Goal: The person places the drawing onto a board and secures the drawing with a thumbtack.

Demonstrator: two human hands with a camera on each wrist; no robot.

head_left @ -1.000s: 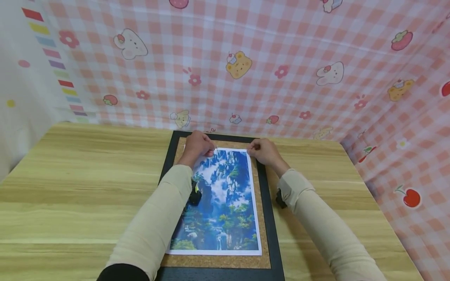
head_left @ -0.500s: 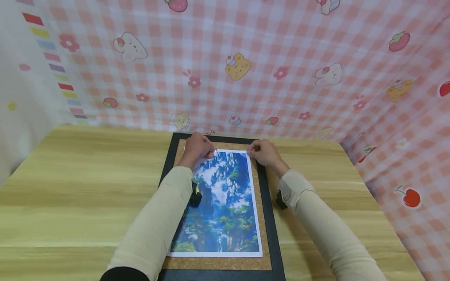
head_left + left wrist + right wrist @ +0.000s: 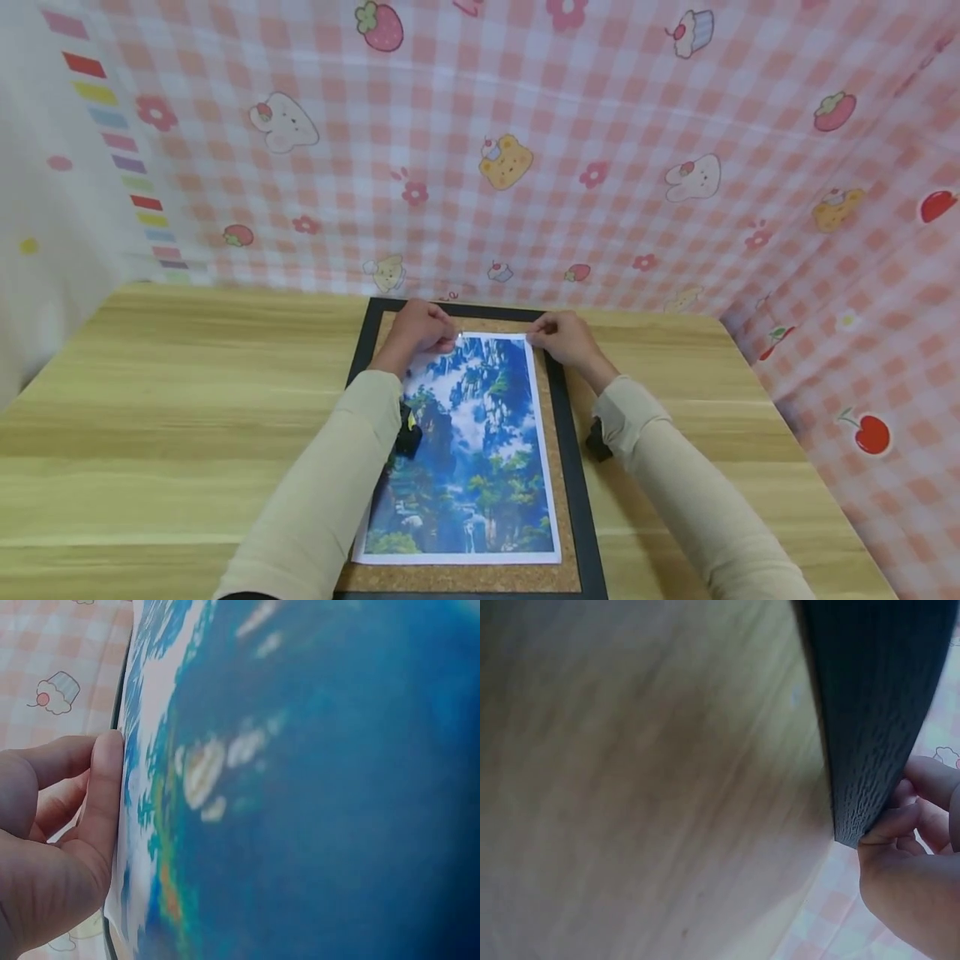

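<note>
A printed landscape poster (image 3: pixel 480 442) with blue cliffs, waterfalls and a white border lies on a cork board (image 3: pixel 465 577) in a black frame. With thumb and fingers together, my left hand (image 3: pixel 422 327) pinches at the middle of the poster's top edge; a tiny glint shows at its fingertips, too small to name. My right hand (image 3: pixel 566 337) pinches the poster's top right corner. In the left wrist view the left hand (image 3: pixel 67 817) is at the poster's edge (image 3: pixel 135 787). Behind the black frame (image 3: pixel 870 742), the right hand (image 3: pixel 915 840) has its fingertips partly hidden.
A light wood table (image 3: pixel 187 433) spreads on both sides of the board. Pink checked cloth (image 3: pixel 450 125) with cartoon prints hangs behind and to the right. White cloth (image 3: pixel 52 267) hangs at the left. Both wrists carry small black devices.
The head view has tilted up slightly, so the board and hands sit lower in the picture. Both hands keep their places on the poster, with only slight shifts of the fingers.
</note>
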